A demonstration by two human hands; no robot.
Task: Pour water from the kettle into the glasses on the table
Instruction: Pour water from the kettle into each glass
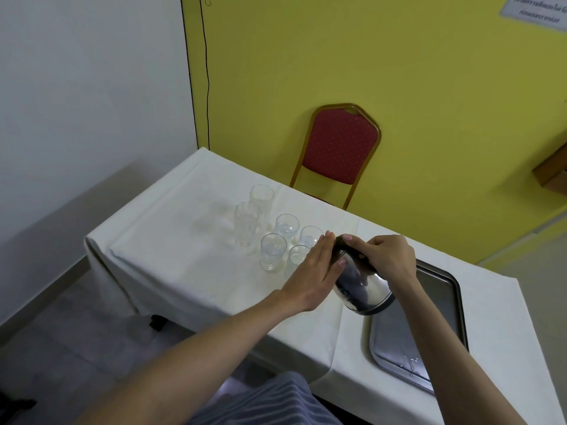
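We hold the steel kettle [362, 283] tilted toward the glasses, lifted above the white-clothed counter [184, 256]. Our right hand [386, 257] is wrapped around its dark handle, fingers [352, 243] curled tight on it. Our left hand [316, 271] lies flat against the kettle's upper side, fingers [322, 245] straight and together, pressing near the lid. Four short glasses [273, 251] cluster just beside the kettle's top, two tall glasses [247, 227] behind them. A metal tray [441, 305] sits near our right forearm.
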